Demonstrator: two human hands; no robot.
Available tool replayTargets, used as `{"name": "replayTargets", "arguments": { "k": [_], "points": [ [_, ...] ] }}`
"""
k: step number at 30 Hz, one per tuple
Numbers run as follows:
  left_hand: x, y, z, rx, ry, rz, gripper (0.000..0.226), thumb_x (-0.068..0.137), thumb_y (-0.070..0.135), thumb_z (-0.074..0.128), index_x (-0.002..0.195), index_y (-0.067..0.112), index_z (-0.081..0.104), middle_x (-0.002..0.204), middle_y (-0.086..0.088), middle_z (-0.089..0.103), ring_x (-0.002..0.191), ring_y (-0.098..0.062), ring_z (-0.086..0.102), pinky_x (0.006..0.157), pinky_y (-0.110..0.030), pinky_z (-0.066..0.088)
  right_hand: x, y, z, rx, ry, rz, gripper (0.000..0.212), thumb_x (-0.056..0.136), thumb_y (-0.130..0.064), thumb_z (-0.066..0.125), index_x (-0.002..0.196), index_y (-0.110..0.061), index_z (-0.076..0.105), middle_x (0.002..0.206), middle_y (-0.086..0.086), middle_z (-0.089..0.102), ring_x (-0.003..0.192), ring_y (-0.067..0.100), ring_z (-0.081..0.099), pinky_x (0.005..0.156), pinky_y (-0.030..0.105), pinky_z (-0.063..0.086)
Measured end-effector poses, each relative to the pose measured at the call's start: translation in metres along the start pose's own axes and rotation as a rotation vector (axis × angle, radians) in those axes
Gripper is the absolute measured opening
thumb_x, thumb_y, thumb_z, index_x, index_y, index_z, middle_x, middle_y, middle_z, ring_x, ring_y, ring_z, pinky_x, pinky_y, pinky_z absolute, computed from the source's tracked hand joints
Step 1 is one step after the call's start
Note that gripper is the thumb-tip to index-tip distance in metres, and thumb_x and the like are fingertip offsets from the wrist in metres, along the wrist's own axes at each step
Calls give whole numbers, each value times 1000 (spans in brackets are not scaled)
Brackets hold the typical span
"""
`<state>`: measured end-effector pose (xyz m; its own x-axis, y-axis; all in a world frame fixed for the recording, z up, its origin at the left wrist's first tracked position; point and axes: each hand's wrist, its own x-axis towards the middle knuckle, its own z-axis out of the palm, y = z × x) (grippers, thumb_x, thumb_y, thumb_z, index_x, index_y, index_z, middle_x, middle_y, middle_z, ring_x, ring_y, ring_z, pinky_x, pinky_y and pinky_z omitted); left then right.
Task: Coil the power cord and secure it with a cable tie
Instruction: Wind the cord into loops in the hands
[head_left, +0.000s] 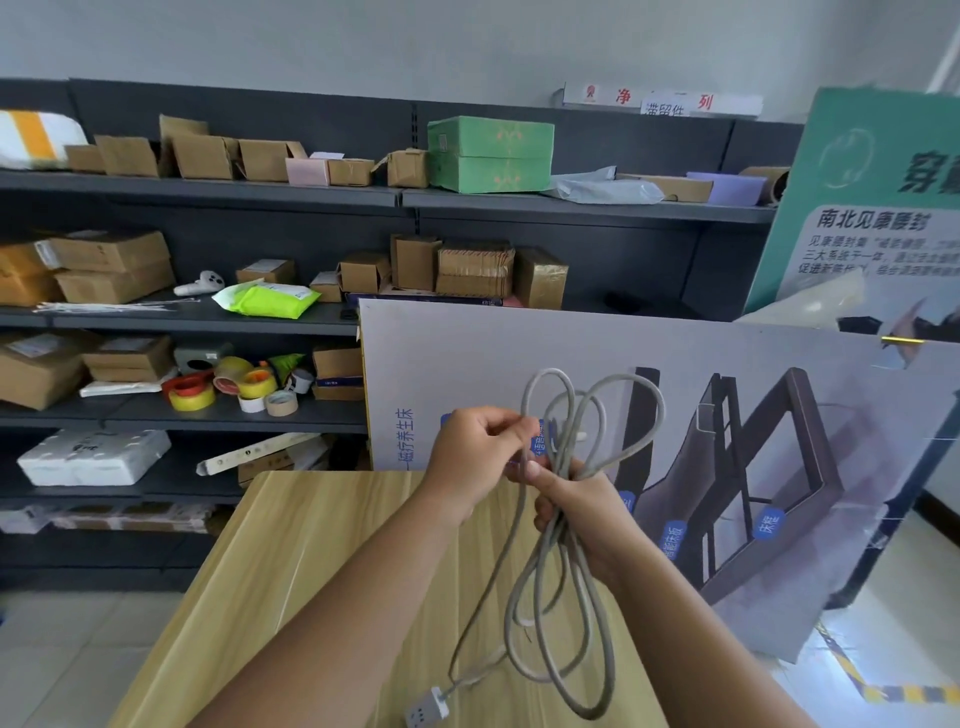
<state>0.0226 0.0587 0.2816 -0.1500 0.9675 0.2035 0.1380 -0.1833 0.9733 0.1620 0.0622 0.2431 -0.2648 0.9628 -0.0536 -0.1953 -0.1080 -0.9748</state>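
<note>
Head view, nearest zone at 6 o'clock: the socket block (427, 708) at the cord's end hangs low over the tabletop (291, 571); whether it touches the wood cannot be told. Risk: its weight may drag the lower loops out of the bundle if the grip slackens.

Centre zone: the power cord (550, 613) is gathered into several uneven loops. The right hand (582, 514) is closed around the bundle at its waist. Loops fan upward toward 12 o'clock and hang downward toward 6 o'clock. The left hand (480, 457), just beside it at 9 o'clock, pinches a strand between thumb and fingertips. Whether that strand is cord or a tie cannot be told.

Judged hazards:
- Loops differ in length; strands may cross and tangle when cinched.
- No cable tie is clearly identifiable in either hand. Releasing one hand to fetch one may let the upper loops spring open.
- Binding only at the waist may leave long loops free to snag.

Far zone, 10 o'clock: thin white strips (104, 307), possibly ties, lie on a shelf (197, 317), well apart from the hands.
</note>
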Motion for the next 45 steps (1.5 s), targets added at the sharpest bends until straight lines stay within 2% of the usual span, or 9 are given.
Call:
{"name": "replayTargets", "arguments": {
  "k": [4,9,15,22,25,28,37,41,45],
  "points": [
    [3,-1,4,131,71,22,19,78,32,77,79,13,75,69,-4,74,67,-19,70,63,-33,59,-4,-2,9,-49,-39,-51,22,81,2,74,101,5,65,68,3,65,51,10,55,50,26,46],
    [-2,13,7,80,103,78,26,77,34,78,75,9,71,65,-10,71,49,-13,62,52,-27,53,-4,3,13,-222,-114,-90,4,91,-9,66,93,-5,66,72,2,69,68,11,69,65,21,51],
    [-6,-15,-1,28,19,43,57,74,67,64,87,11,61,76,0,63,69,-12,60,68,-31,47,0,2,10,86,67,-103,19,91,-8,66,76,-10,54,50,0,50,50,19,59,57,36,53],
    [-43,-125,-4,-24,-628,-404,58,102,49,18,110,28,72,110,2,74,119,-16,59,114,-45,27,4,-52,-10,392,95,-249,32,93,-10,61,66,-19,46,46,-4,37,39,10,40,49,28,44],
    [-56,-135,-10,44,-696,-420,57,103,45,24,115,9,66,84,-4,69,93,-19,65,96,-32,43,1,-72,-20,334,107,-317,29,93,-11,62,69,-18,47,47,-4,39,40,11,41,49,28,47],
    [-54,-138,-29,147,-487,-332,35,100,34,44,99,10,70,62,3,57,61,-14,55,69,-27,46,-1,-81,-38,40,259,-389,20,90,-10,66,80,-11,49,45,-3,42,38,14,41,48,31,43],
    [-20,-104,-99,459,-274,-197,12,84,41,68,80,31,74,64,7,65,60,-8,53,63,-28,45,-12,-53,-72,-726,590,-244,34,87,-25,70,69,1,57,55,10,57,51,25,52,55,35,45],
    [-17,-61,-74,409,-261,-18,4,78,30,77,74,30,76,68,5,71,63,-5,59,66,-28,50,-16,-32,-49,-838,388,-199,31,85,-27,74,64,-14,54,53,0,59,47,19,56,51,36,50],
    [-18,-18,-37,390,-292,154,25,64,34,87,70,21,66,56,12,55,53,-3,44,55,-17,36,-22,-14,-10,-615,96,-118,19,86,-19,73,73,-16,59,54,-3,56,44,10,52,44,25,45]
  ]
}}
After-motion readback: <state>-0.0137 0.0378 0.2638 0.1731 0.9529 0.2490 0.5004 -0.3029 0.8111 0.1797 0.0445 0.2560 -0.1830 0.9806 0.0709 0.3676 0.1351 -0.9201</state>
